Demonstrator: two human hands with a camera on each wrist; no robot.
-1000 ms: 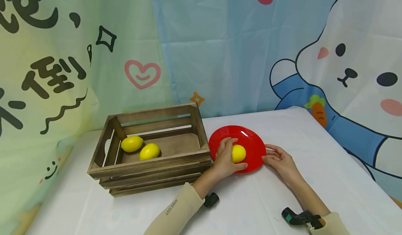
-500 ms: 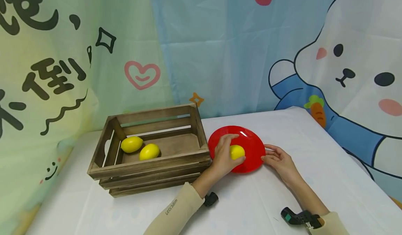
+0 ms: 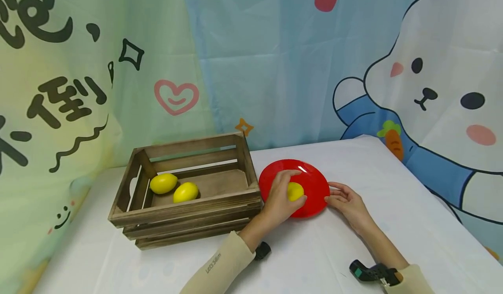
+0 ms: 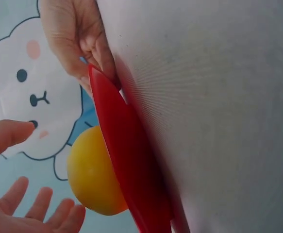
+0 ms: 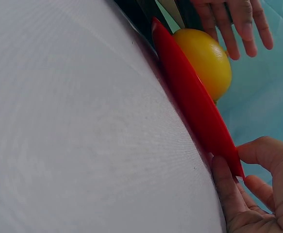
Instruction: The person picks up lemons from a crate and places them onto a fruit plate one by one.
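Observation:
A yellow lemon point(image 3: 295, 191) rests on the red plate point(image 3: 316, 189), which lies on the white cloth right of the wooden crate. My left hand point(image 3: 280, 198) hovers about the lemon with thumb and fingers spread; in the left wrist view a gap shows between those fingers point(image 4: 43, 204) and the lemon point(image 4: 95, 172). On the plate's right side, my right hand point(image 3: 349, 204) pinches the rim. The right wrist view shows its thumb point(image 5: 262, 149) on top of the plate point(image 5: 194, 107) and a finger underneath.
The slatted wooden crate point(image 3: 196, 213) stands to the left, close to the plate, and two more lemons, one at the crate's left point(image 3: 163, 183) and another beside it point(image 3: 186, 192), lie inside. A printed curtain point(image 3: 251, 58) hangs behind the table.
The left thumb has moved up a little, nearer the lemon. My right hand keeps its hold on the plate's rim. The head view has shifted slightly.

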